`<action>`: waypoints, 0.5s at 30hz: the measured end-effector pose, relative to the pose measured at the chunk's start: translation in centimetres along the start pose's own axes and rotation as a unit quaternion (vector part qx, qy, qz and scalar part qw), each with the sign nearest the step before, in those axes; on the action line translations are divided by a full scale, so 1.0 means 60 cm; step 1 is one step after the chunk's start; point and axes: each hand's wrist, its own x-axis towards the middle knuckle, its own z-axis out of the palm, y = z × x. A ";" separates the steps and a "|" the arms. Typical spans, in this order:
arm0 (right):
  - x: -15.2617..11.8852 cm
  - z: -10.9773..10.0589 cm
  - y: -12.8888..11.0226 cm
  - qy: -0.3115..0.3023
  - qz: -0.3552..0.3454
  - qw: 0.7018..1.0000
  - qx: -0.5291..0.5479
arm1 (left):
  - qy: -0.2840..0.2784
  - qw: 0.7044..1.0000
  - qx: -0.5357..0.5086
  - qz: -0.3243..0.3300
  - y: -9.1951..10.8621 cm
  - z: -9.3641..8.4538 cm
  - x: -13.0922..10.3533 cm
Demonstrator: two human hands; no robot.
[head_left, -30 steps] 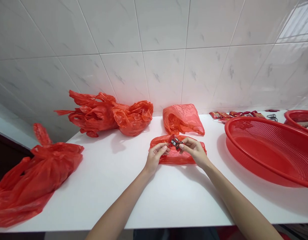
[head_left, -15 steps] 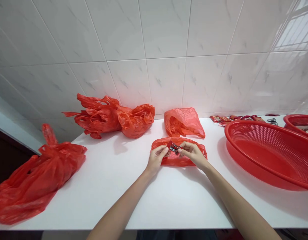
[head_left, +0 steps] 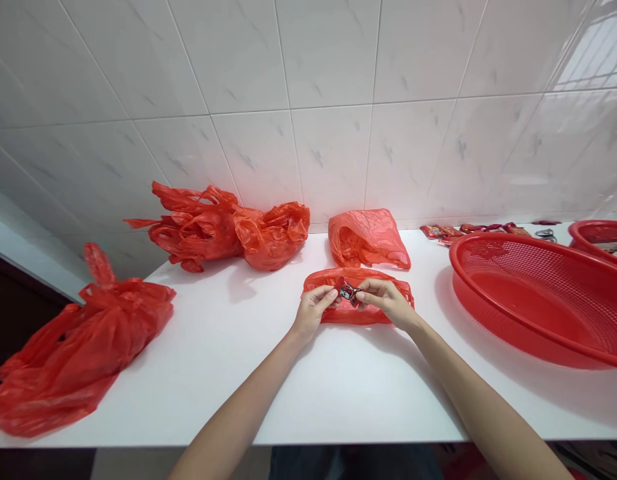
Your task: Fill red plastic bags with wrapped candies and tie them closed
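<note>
Here, left fingers (head_left: 328,296) and right fingers (head_left: 372,297) pinch one packet (head_left: 347,291), probably wrapped candy, above one red bag (head_left: 359,315).

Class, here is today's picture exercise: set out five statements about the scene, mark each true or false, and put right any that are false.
1. The left hand and the right hand both hold a small wrapped item. True.
2. The small wrapped item lies inside the large red basket. False: it is between the two hands, with a flat red bag behind it in the view.
3. The large red basket stands to the right of both hands. True.
4. The tabletop is black. False: the tabletop is white.
5. Small packets lie near the tiled wall. True.
</note>
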 end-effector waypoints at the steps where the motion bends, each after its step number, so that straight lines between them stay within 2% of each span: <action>1: 0.000 0.000 0.000 -0.004 0.002 1.000 0.008 | -0.002 1.000 -0.004 -0.002 0.000 -0.001 0.000; 7: 0.001 0.001 -0.003 -0.006 0.005 1.000 0.027 | -0.002 1.000 -0.022 -0.011 -0.002 -0.001 -0.001; 15: -0.002 0.004 -0.003 0.013 0.014 1.000 -0.010 | 0.022 0.999 -0.025 -0.017 -0.004 0.001 -0.001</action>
